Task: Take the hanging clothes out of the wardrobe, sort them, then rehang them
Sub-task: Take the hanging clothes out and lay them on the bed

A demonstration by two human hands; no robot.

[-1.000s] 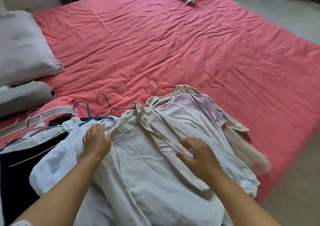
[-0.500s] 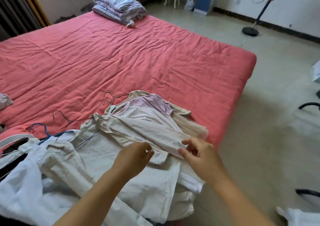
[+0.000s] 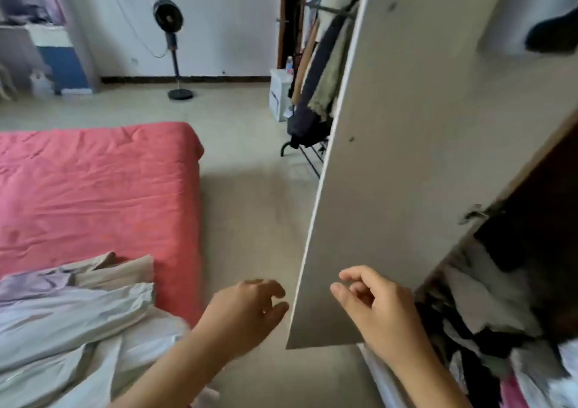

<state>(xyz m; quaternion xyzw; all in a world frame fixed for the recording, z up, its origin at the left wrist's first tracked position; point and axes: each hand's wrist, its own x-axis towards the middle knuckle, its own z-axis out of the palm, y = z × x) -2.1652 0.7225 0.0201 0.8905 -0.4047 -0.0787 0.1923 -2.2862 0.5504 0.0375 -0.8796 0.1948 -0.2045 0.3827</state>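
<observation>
Head view, clothes: pale shirts heaped at lower left of frame, on the near corner of the red bed; a lilac and a beige garment lie at the top of the heap.
Left hand: lower centre, over bare floor, just right of the heap and clear of it; fingers loosely curled, holding nothing.
Right hand: in front of the lower edge of the open wardrobe door; fingers slack and half bent, nothing in them.
Wardrobe interior: lower right, dark and light garments jumbled, blurred.
Background: standing fan at upper left; coats on a rack past the door.
Change: half a second ago both hands pinched the shirt on the bed; now both are off it and the view has swung right to the wardrobe.
</observation>
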